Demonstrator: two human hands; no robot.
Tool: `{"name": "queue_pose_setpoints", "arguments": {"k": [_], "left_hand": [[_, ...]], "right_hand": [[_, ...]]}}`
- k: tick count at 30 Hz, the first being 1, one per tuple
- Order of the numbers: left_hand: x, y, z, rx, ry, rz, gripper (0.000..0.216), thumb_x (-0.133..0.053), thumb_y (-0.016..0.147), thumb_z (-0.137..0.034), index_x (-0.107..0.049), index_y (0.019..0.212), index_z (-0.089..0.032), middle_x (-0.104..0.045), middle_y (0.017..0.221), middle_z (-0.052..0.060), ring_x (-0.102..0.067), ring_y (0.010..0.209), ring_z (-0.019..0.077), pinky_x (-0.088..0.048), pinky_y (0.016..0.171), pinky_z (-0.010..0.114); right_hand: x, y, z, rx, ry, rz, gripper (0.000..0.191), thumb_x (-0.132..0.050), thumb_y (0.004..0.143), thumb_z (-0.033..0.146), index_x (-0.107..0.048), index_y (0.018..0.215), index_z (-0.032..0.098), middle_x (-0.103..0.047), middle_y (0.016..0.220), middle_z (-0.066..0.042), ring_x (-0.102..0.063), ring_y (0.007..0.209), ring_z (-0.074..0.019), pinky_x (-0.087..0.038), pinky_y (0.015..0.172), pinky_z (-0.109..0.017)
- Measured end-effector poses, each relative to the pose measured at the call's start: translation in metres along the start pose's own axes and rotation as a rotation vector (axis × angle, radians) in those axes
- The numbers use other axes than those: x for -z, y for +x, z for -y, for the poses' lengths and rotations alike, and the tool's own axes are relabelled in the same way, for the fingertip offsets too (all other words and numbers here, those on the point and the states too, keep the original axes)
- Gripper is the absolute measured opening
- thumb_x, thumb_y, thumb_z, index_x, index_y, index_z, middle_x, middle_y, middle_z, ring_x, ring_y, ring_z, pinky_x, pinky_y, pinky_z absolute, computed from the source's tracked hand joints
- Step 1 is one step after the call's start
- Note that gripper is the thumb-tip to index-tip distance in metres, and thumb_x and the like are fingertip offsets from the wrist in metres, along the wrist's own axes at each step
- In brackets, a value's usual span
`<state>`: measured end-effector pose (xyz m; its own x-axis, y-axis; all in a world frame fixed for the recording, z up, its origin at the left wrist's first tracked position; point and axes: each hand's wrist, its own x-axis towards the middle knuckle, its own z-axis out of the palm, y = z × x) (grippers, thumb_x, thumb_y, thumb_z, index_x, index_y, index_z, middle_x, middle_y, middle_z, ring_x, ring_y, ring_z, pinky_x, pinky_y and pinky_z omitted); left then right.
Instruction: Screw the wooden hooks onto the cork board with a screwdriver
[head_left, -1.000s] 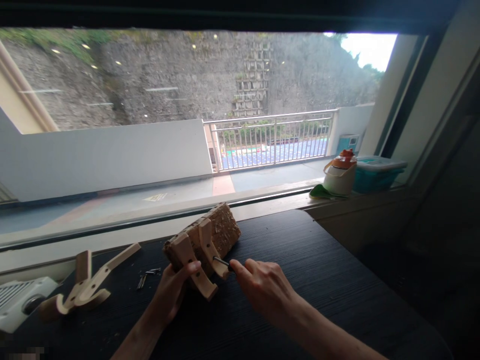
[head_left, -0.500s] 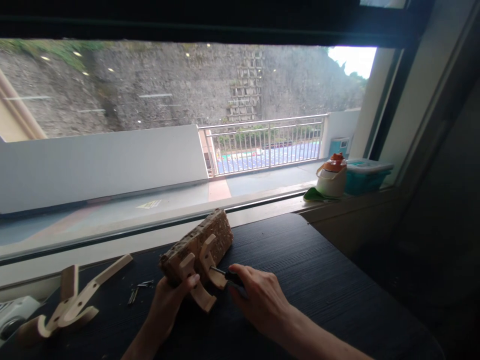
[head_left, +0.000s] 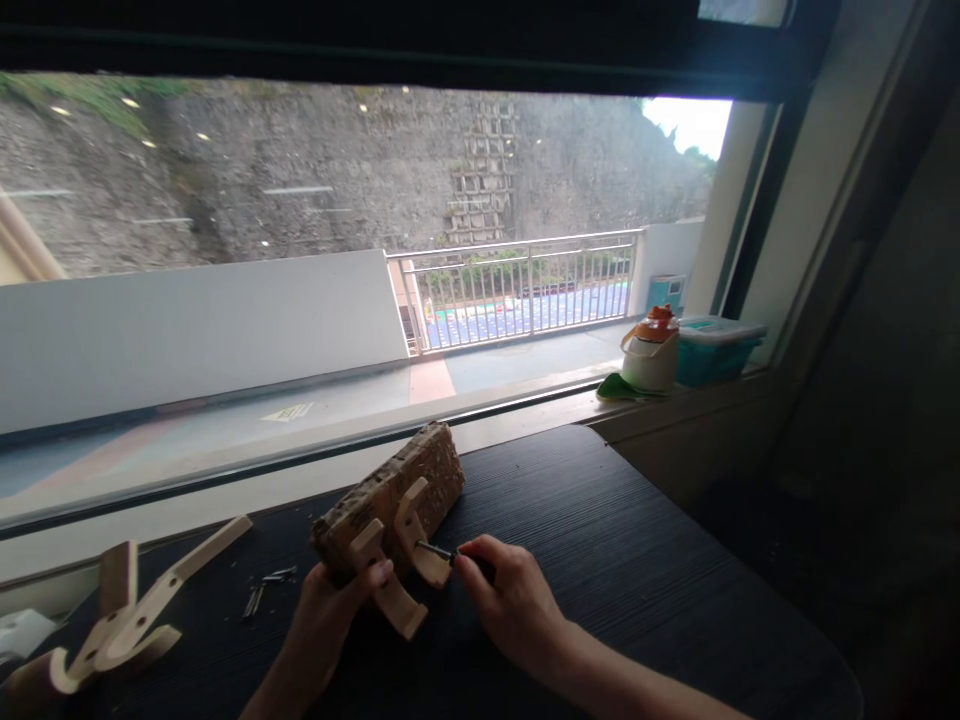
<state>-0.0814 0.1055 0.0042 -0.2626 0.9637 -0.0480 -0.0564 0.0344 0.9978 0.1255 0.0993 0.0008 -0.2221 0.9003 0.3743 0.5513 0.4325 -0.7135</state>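
Note:
A rough wooden block [head_left: 405, 485] rests tilted on the dark table [head_left: 615, 560], with two pale wooden hooks [head_left: 409, 530] fixed on its near face. My left hand [head_left: 330, 615] grips the block's near end, thumb against one hook. My right hand [head_left: 510, 600] is closed on a dark-handled screwdriver [head_left: 442, 552], whose tip points at the second hook.
Loose screws [head_left: 262, 590] lie left of the block. More wooden hook pieces [head_left: 127, 615] sit at the table's left end. On the windowsill stand a white jug with an orange lid [head_left: 651, 355] and a teal box [head_left: 716, 350]. A window spans the back.
The view has shifted a little; the block and both hands sit slightly lower and left in the picture. My right hand has kept hold of the screwdriver at the hook.

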Motion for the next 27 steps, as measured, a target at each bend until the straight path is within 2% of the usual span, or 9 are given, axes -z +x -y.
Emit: {"name": "queue_pose_setpoints", "arguments": {"k": [2,4,9,13,16,21,24,27], "left_hand": [[0.0010,0.0006,0.0003,-0.016,0.009,0.001,0.042,-0.084,0.046,-0.026,-0.070,0.084,-0.014,-0.071,0.075,0.001,-0.064,0.076,0.0222,-0.051,0.065,0.027],[0.0012,0.0005,0.0003,-0.029,0.014,-0.004,0.042,-0.084,0.046,-0.025,-0.070,0.084,-0.014,-0.071,0.074,0.001,-0.064,0.076,0.0220,-0.050,0.066,0.026],[0.0007,-0.0007,0.0009,-0.010,0.014,0.018,0.041,-0.083,0.046,-0.024,-0.070,0.083,-0.013,-0.071,0.074,0.002,-0.064,0.076,0.0223,-0.050,0.068,0.027],[0.0015,0.0011,0.0036,0.012,0.026,0.028,0.041,-0.082,0.047,-0.026,-0.070,0.084,-0.013,-0.071,0.075,0.002,-0.064,0.076,0.0230,-0.050,0.068,0.029],[0.0020,0.0025,0.0047,0.008,0.025,0.031,0.042,-0.082,0.048,-0.030,-0.069,0.083,-0.012,-0.070,0.075,0.002,-0.063,0.076,0.0228,-0.050,0.068,0.029],[0.0027,0.0030,0.0063,-0.019,0.053,0.021,0.041,-0.082,0.050,-0.036,-0.068,0.080,-0.013,-0.068,0.069,0.001,-0.062,0.073,0.0203,-0.049,0.065,0.027],[0.0021,0.0033,0.0081,0.003,0.033,0.016,0.042,-0.082,0.052,-0.037,-0.068,0.083,-0.013,-0.069,0.073,0.001,-0.062,0.076,0.0203,-0.049,0.068,0.027],[0.0012,0.0038,0.0092,0.013,0.012,-0.002,0.040,-0.082,0.050,-0.036,-0.067,0.081,-0.014,-0.070,0.073,0.000,-0.062,0.075,0.0192,-0.050,0.067,0.026]], "right_hand": [[0.0014,0.0024,0.0015,-0.085,0.042,0.041,0.025,-0.045,0.090,0.032,-0.066,0.085,0.020,-0.070,0.077,-0.002,-0.065,0.071,-0.0147,-0.043,0.062,-0.023],[0.0038,0.0044,0.0017,-0.052,-0.027,0.056,0.024,-0.045,0.090,0.032,-0.066,0.087,0.020,-0.070,0.074,-0.002,-0.065,0.069,-0.0151,-0.042,0.061,-0.024],[0.0093,0.0060,-0.0018,0.289,-0.371,0.005,0.014,-0.054,0.084,0.026,-0.062,0.095,0.024,-0.065,0.074,0.001,-0.061,0.064,-0.0149,-0.036,0.056,-0.026],[0.0077,0.0047,-0.0037,0.408,-0.517,-0.026,0.015,-0.049,0.086,0.017,-0.061,0.090,0.024,-0.061,0.069,0.001,-0.057,0.058,-0.0139,-0.033,0.053,-0.027],[0.0048,0.0028,-0.0030,0.300,-0.374,0.024,0.016,-0.047,0.088,0.020,-0.063,0.091,0.022,-0.065,0.072,0.000,-0.061,0.063,-0.0137,-0.037,0.057,-0.025],[0.0036,0.0039,0.0009,-0.116,0.046,0.097,0.025,-0.047,0.087,0.034,-0.068,0.092,0.021,-0.071,0.085,-0.002,-0.065,0.078,-0.0155,-0.043,0.068,-0.023],[0.0065,0.0058,0.0036,-0.145,0.048,0.150,0.026,-0.044,0.088,0.034,-0.068,0.088,0.022,-0.071,0.081,-0.002,-0.065,0.076,-0.0159,-0.042,0.066,-0.024],[0.0105,0.0066,0.0050,-0.059,-0.130,0.099,0.025,-0.051,0.083,0.034,-0.063,0.103,0.025,-0.070,0.074,-0.001,-0.066,0.071,-0.0187,-0.040,0.063,-0.026]]}}
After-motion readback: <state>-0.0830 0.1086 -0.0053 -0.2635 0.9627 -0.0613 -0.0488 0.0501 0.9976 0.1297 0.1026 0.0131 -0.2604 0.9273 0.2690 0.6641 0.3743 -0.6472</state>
